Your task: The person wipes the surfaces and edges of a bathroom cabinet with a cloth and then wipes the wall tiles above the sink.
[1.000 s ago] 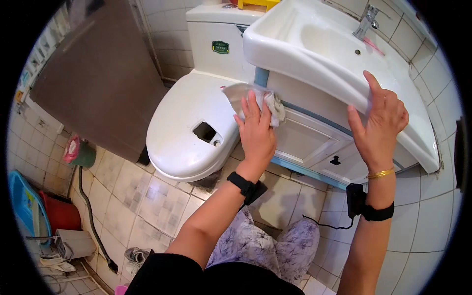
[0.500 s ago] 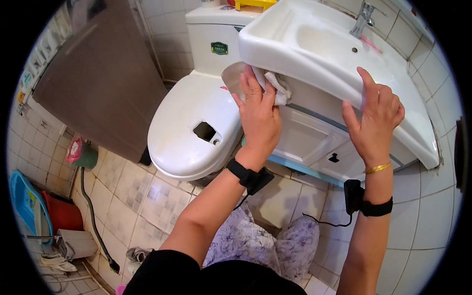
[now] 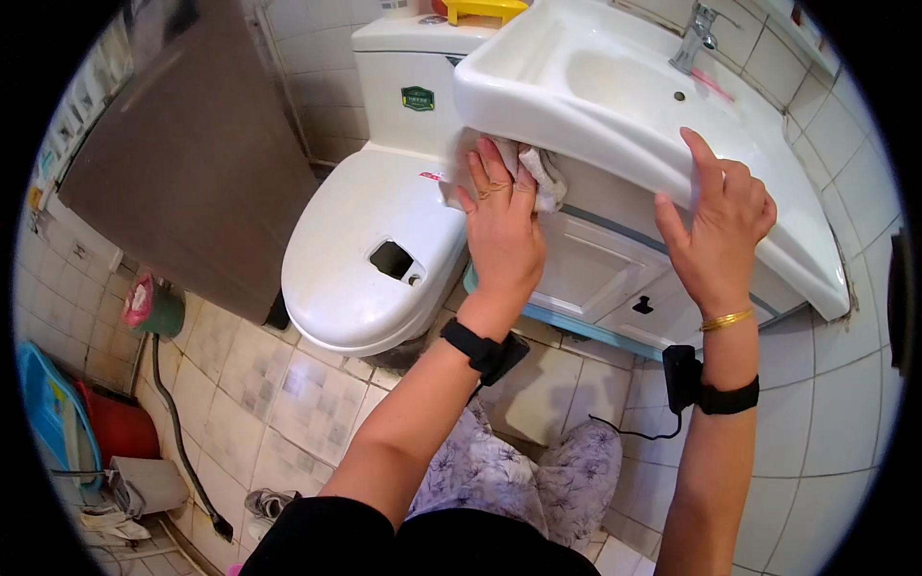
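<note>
My left hand (image 3: 501, 226) presses a white cloth (image 3: 544, 175) flat against the corner of the white cabinet (image 3: 595, 259), just under the rim of the white basin (image 3: 615, 106). Part of the cloth is hidden beneath my palm. My right hand (image 3: 715, 221) rests with spread fingers on the basin's front rim, holding nothing. Both wrists carry black bands, and the right one also has a gold bangle.
A white toilet (image 3: 370, 254) with its lid down stands left of the cabinet. A chrome tap (image 3: 693, 38) sits at the back of the basin. A brown door (image 3: 182, 154) is at the left. A blue tub (image 3: 48, 413) and red bucket (image 3: 120, 427) stand on the tiled floor.
My left hand has slid the cloth up and left along the cabinet toward its corner under the basin. My right hand has stayed on the basin rim.
</note>
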